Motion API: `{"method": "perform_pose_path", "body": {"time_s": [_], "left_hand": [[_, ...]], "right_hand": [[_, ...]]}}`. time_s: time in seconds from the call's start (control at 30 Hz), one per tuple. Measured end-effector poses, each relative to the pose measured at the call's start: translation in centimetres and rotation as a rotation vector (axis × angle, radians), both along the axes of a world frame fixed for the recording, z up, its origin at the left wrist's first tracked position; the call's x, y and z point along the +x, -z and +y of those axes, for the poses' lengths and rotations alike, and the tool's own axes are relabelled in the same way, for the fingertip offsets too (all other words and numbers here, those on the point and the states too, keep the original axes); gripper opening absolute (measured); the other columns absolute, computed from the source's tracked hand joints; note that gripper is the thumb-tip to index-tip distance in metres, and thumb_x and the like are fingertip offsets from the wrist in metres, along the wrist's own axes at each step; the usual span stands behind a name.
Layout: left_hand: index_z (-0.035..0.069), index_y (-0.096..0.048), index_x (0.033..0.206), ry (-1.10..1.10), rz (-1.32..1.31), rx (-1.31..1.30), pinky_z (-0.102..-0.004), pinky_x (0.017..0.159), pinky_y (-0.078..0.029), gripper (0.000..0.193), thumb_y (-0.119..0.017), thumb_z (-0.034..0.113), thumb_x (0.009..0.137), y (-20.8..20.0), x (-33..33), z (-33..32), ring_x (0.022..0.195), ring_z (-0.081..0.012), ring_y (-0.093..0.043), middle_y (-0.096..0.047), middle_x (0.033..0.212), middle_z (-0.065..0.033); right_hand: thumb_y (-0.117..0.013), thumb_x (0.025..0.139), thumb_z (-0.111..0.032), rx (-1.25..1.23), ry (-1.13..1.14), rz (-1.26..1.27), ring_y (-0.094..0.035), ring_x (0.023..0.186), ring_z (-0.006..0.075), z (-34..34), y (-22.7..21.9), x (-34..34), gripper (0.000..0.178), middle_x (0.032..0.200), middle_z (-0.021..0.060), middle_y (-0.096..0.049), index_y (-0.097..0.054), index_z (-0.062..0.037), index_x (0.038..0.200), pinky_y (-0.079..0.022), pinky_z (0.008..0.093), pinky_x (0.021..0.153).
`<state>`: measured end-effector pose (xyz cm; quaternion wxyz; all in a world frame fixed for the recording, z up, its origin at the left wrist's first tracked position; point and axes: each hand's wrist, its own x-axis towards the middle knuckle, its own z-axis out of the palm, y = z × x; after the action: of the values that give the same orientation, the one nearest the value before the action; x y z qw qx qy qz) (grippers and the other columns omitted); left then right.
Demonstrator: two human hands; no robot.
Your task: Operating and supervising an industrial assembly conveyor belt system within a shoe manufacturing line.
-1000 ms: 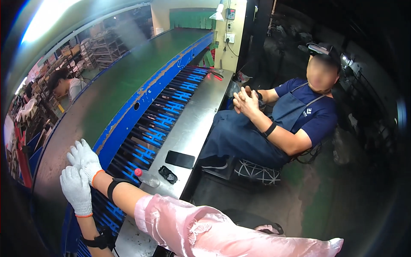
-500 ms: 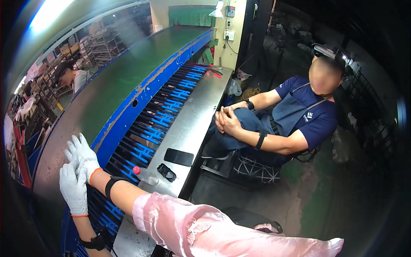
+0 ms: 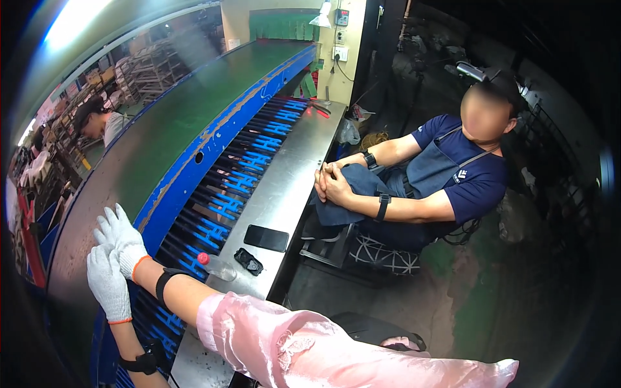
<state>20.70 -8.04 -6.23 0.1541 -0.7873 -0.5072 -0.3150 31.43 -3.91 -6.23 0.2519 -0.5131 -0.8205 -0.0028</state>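
Observation:
Both my hands wear white knit gloves with orange cuffs and sit close together over the near left end of the green conveyor belt (image 3: 162,123). My right hand (image 3: 121,238) has its fingers stretched out and spread, with nothing in them. Just below it, my left hand (image 3: 108,284) touches the right glove near the palm. Its fingers look extended and close together, the tips partly hidden, and no object shows in it. A black band (image 3: 169,284) circles my right forearm below a pink sleeve (image 3: 259,330), and a black wristband (image 3: 143,362) is on my left wrist.
Right of the belt's blue side rail (image 3: 210,145) runs a row of black rollers with blue pieces (image 3: 223,207). A steel ledge (image 3: 284,174) carries a phone (image 3: 266,237), a small black object (image 3: 248,261) and a red-capped bottle (image 3: 218,266). A seated person (image 3: 462,165) clasps their hands around one knee; another person (image 3: 103,123) is beyond the belt.
The view has shifted slightly, so the surroundings sit a little to the left. My hands stay together over the belt, with the right fingers slightly more spread.

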Motion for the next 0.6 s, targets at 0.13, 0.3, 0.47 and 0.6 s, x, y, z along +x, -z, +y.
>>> {"method": "perform_pose_path", "body": {"time_s": [0.13, 0.3, 0.47, 0.6], "left_hand": [[-0.002, -0.056, 0.098, 0.020, 0.006, 0.034, -0.0420, 0.080, -0.045, 0.015, -0.054, 0.009, 0.088, 0.3, -0.1, 0.0, 0.089, -0.0351, -0.056, -0.057, 0.093, -0.0180], [-0.002, -0.055, 0.094, 0.054, 0.070, 0.058, -0.0417, 0.079, -0.045, 0.012, -0.053, 0.008, 0.088, -0.2, 0.5, -0.8, 0.089, -0.0352, -0.056, -0.057, 0.092, -0.0176], [-0.002, -0.056, 0.095, 0.035, 0.147, 0.043, -0.0411, 0.078, -0.045, 0.012, -0.054, 0.008, 0.089, -0.5, 1.1, -1.0, 0.088, -0.0339, -0.055, -0.056, 0.090, -0.0167], [-0.002, -0.057, 0.096, 0.083, 0.052, 0.036, -0.0401, 0.079, -0.045, 0.012, -0.054, 0.007, 0.089, 0.1, -0.4, -0.7, 0.089, -0.0328, -0.056, -0.057, 0.091, -0.0161]], "right_hand": [[-0.044, 0.092, -0.030, 0.032, 0.012, 0.002, -0.021, 0.143, 0.0333, 0.2, 0.2, 0.0, 0.053, 0.152, 0.0127, -0.029, -0.040, -0.0152, 0.143, -0.010, 0.0552, 0.117], [-0.042, 0.093, -0.029, 0.066, 0.015, -0.021, -0.019, 0.143, 0.0347, 0.5, 0.4, 0.0, 0.052, 0.154, 0.0133, -0.025, -0.038, -0.0166, 0.144, -0.010, 0.0570, 0.116], [-0.041, 0.093, -0.033, 0.077, 0.035, -0.063, -0.018, 0.144, 0.0348, 1.7, 1.6, -0.5, 0.054, 0.155, 0.0136, -0.024, -0.038, -0.0169, 0.144, -0.007, 0.0582, 0.116], [-0.040, 0.095, -0.036, 0.035, 0.016, -0.094, -0.017, 0.144, 0.0344, 1.7, 1.2, -1.4, 0.053, 0.154, 0.0114, -0.026, -0.036, -0.0174, 0.145, -0.005, 0.0597, 0.115]]}}
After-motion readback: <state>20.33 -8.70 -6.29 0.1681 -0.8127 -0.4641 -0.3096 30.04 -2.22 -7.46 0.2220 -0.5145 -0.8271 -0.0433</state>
